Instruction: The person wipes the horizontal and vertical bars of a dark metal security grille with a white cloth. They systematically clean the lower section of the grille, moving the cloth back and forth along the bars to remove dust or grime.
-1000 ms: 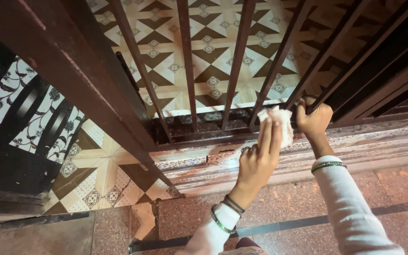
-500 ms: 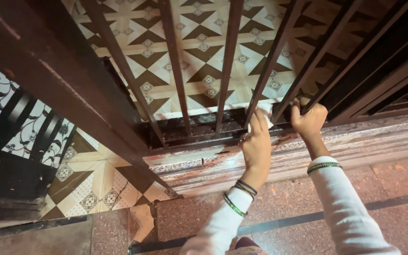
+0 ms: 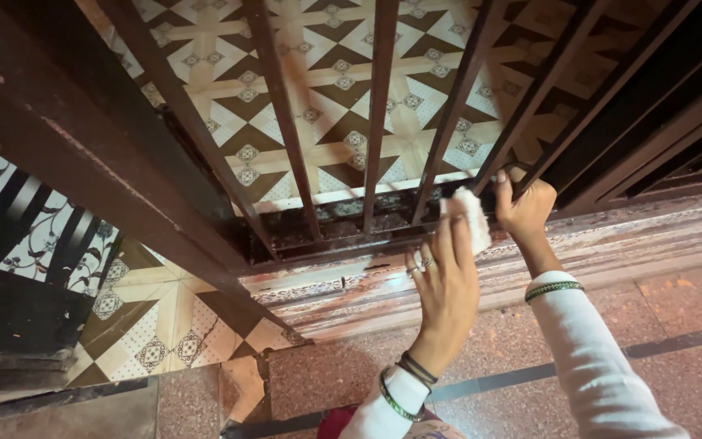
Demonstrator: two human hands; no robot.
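A dark brown metal gate [image 3: 379,97] with vertical bars stands in front of me. My left hand [image 3: 444,284] holds a small white cloth [image 3: 470,216] pressed between its fingers, close to the gate's bottom rail [image 3: 343,228] near one bar. My right hand [image 3: 524,207] grips the lower end of a slanted bar just to the right of the cloth. Both wrists wear bangles over white sleeves.
Beyond the bars lies a brown and cream patterned tile floor [image 3: 327,73]. A worn stone threshold [image 3: 611,244] runs under the gate. Speckled reddish flooring [image 3: 692,325] is on my side. A floral tiled wall [image 3: 34,236] with dark bars sits at left.
The left hand pushed the cloth up against the bottom rail half a second ago, then drew back slightly toward me. The right hand kept its grip on the bar.
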